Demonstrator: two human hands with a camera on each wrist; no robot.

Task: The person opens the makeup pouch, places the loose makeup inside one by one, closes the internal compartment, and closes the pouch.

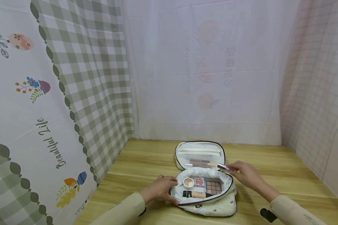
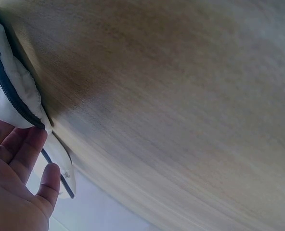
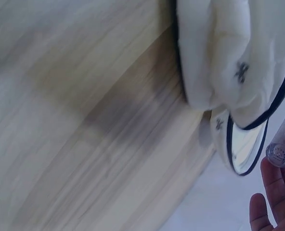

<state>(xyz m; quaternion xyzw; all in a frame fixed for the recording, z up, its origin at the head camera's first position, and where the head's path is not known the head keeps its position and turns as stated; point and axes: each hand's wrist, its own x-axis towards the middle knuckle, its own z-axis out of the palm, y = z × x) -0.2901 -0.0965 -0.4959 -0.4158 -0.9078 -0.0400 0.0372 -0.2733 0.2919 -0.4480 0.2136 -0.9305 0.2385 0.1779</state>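
A cream makeup bag with dark zip edging stands open on the table. My left hand holds its left rim; in the left wrist view the fingers meet the zip edge. My right hand, at the bag's back right corner, pinches a slim lip gloss tube with a silver cap, over the rim. The tube's clear round end shows in the right wrist view. Inside the bag lie an eyeshadow palette, a round compact, a small square red-centred case and a peach tube with black cap.
The bag's lid leans back, with several slim cosmetics in its clear pocket. Wooden table surrounds the bag. A black object is by the right forearm. Checked cloth hangs at left and a white curtain behind.
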